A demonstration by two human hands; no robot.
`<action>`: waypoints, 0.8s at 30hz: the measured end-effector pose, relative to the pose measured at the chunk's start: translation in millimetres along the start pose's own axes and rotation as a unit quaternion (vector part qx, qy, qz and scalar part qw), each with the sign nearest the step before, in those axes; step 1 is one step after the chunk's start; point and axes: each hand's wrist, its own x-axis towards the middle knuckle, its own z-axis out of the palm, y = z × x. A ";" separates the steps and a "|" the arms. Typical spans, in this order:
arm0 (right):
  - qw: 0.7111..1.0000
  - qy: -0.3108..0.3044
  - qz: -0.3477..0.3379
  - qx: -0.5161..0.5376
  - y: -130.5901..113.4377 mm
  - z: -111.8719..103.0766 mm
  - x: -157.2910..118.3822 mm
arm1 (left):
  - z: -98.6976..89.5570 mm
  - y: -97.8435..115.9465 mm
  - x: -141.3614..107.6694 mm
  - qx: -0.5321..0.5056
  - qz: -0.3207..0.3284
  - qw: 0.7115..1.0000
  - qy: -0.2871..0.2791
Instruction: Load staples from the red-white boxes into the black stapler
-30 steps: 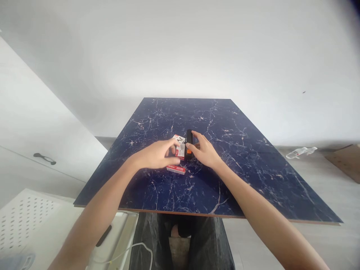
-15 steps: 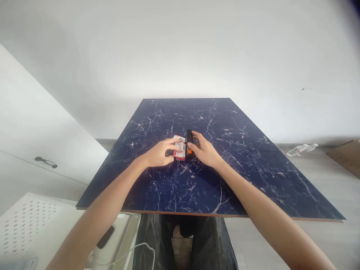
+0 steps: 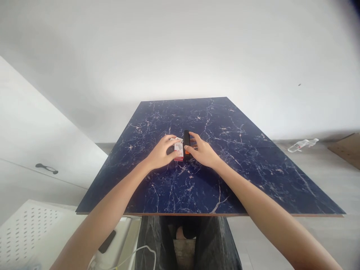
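In the head view, a small red-and-white box (image 3: 179,150) lies on the dark blue marbled table (image 3: 180,191). Right beside it is a long black object (image 3: 186,138) with an orange part; its exact kind does not show. My left hand (image 3: 162,152) curls round the box from the left, thumb and fingertips on it. A dark patch shows between that thumb and the fingers, and I cannot make out what it is. From the other side, my right hand (image 3: 204,153) grips the black object, thumb across its near half and fingers along its right side.
A white cabinet with a dark handle (image 3: 47,168) stands at left. Below it are a perforated white surface (image 3: 26,228), a phone-like dark object (image 3: 107,242) and a white cable (image 3: 150,251). Clear plastic bottles (image 3: 302,145) and a brown board (image 3: 347,150) lie on the floor at right.
My left fingers have drawn back to the left, uncovering more of the box's top. Box and black object now sit closer together. The view has shifted slightly.
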 end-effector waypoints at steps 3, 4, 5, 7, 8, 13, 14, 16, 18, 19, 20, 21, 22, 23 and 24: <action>1.000 0.013 0.023 -0.004 -0.7 2.0 0.1 | 5.0 -12.5 6.8 -0.041 -0.120 0.988 0.085; 0.999 0.021 0.032 -0.007 -0.9 2.8 0.1 | 7.0 -16.8 10.3 -0.049 -0.142 0.984 0.095; 0.999 0.027 0.038 -0.011 -1.1 3.6 0.2 | 9.1 -20.4 14.5 -0.055 -0.149 0.983 0.094; 0.999 0.030 0.040 -0.013 -1.3 4.5 0.3 | 12.9 -25.1 24.5 -0.062 -0.137 0.986 0.079; 0.999 0.028 0.037 -0.010 -1.3 4.6 0.3 | 14.7 -26.1 29.9 -0.064 -0.129 0.987 0.072; 0.999 0.023 0.029 0.017 0.0 4.3 0.3 | 17.9 -23.5 48.5 -0.073 -0.104 0.992 0.003; 0.999 0.021 0.027 0.021 0.3 4.2 0.2 | 15.4 -23.2 48.0 -0.070 -0.100 0.992 -0.011; 0.999 0.016 0.026 0.028 0.4 3.9 0.2 | 5.2 -23.9 42.0 -0.067 -0.093 0.992 -0.047; 0.999 0.014 0.032 0.034 0.1 3.3 0.1 | -9.2 -25.7 31.4 -0.066 -0.075 0.989 -0.113; 0.999 0.014 0.035 0.035 -0.1 2.9 0.1 | -15.9 -26.7 25.6 -0.058 -0.056 0.985 -0.155; 0.999 0.015 0.037 0.034 -0.1 2.6 0.1 | -20.9 -27.5 20.0 -0.043 -0.046 0.981 -0.183; 0.999 0.014 0.037 0.031 0.1 2.2 0.2 | -23.6 -27.9 15.0 -0.028 -0.046 0.979 -0.195; 0.999 0.010 0.034 0.026 0.4 2.0 0.2 | -23.8 -28.0 11.0 -0.013 -0.053 0.979 -0.195; 0.999 0.007 0.027 0.018 1.0 2.0 0.4 | -21.7 -27.8 7.9 0.001 -0.062 0.981 -0.185; 1.000 0.003 0.018 0.008 1.8 2.1 0.6 | -17.8 -27.2 6.0 0.011 -0.068 0.983 -0.171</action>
